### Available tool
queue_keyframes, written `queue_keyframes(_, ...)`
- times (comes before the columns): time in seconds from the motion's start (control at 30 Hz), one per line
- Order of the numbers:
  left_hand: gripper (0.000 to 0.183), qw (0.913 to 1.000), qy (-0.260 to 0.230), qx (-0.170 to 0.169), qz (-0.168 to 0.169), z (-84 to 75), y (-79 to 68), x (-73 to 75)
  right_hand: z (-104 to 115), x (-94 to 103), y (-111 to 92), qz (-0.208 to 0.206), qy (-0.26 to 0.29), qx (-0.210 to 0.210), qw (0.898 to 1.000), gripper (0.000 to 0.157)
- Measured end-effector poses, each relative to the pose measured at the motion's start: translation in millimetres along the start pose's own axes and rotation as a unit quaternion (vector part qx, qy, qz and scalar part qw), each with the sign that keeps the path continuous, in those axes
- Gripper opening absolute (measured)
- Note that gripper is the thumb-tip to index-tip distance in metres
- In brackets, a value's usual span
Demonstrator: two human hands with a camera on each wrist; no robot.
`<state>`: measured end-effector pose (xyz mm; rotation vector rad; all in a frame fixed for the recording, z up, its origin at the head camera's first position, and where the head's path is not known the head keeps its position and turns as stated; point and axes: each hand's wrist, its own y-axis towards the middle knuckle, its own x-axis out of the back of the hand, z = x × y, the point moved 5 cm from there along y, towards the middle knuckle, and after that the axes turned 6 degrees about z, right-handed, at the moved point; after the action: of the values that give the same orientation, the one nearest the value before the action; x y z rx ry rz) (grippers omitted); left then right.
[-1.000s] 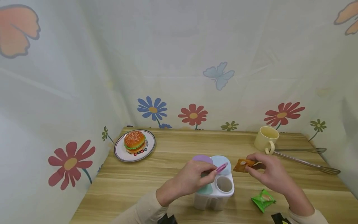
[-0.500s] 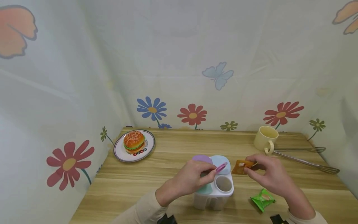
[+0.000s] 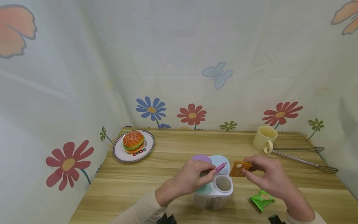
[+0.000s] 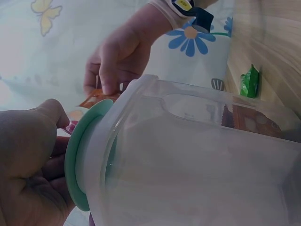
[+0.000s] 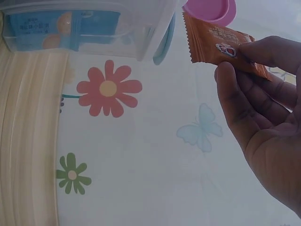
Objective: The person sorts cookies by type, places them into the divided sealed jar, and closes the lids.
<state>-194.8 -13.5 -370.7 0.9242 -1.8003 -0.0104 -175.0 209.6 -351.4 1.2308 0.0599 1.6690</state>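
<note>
A clear storage box [image 3: 209, 202] with a white top and round purple, blue [image 3: 219, 161] and green lids [image 4: 77, 155] stands on the table. Its front right round opening [image 3: 223, 183] is uncovered. My left hand [image 3: 187, 179] pinches a small pink lid [image 3: 221, 167] over the box, tilted up on edge. Just right of it, above the opening's far side, my right hand [image 3: 269, 174] holds an orange snack packet [image 5: 218, 44] between thumb and fingers. Through the box walls show another orange packet [image 4: 256, 121] and a blue packet [image 5: 42, 28].
A green snack packet [image 3: 261, 200] lies on the table below the right forearm. Behind the right hand stand a yellow mug [image 3: 264, 138] and two metal whisks [image 3: 307, 161]. A toy burger [image 3: 133, 141] sits on a white plate [image 3: 146, 144] at the far left.
My right hand has moved slightly left and down with the orange packet, closer to the box's opening. The left hand with the pink lid stays in place.
</note>
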Motion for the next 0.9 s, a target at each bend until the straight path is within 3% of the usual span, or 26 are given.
queue_keyframes(0.27, 0.015, 1.0, 0.008, -0.004, -0.004, 0.3, -0.3, -0.3, 5, -1.8, 2, 0.015, 0.008, -0.004, 1.0, 0.037)
queue_keyframes(0.9, 0.016, 1.0, -0.005, 0.003, 0.007, -0.3, 0.2, 0.4, 13, -16.8, 5, 0.022, 0.05, 0.03, 0.998, 0.037)
